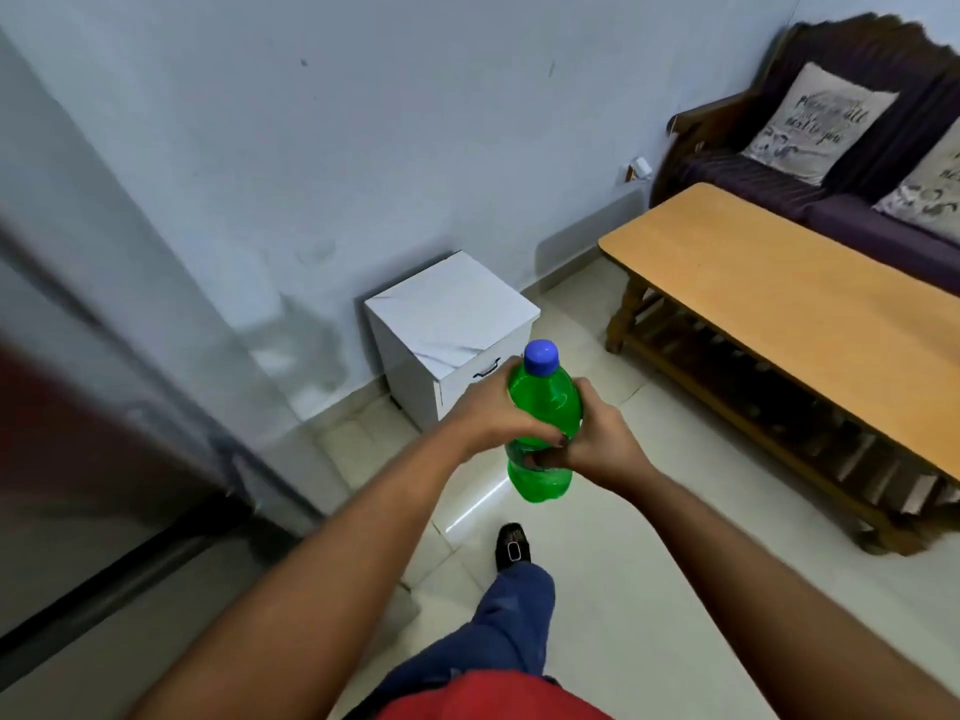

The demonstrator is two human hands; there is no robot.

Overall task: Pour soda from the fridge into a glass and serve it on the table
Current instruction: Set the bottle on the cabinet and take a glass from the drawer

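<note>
A green soda bottle [544, 402] with a blue cap [541, 357] is held upright in front of me, over the floor. My left hand [496, 413] wraps its left side and my right hand [597, 439] wraps its right side, both around the bottle's middle. The fingers hide the label area. The grey fridge [93, 459] fills the left edge, blurred. A long wooden table [779, 298] stands to the right with a bare top. No glass is in view.
A small white cabinet [452, 324] with a drawer handle stands against the wall just beyond the bottle. A dark purple sofa [841, 200] with cushions sits behind the table. Pale tiled floor [623, 589] lies between me and the table; my foot [513, 547] is forward.
</note>
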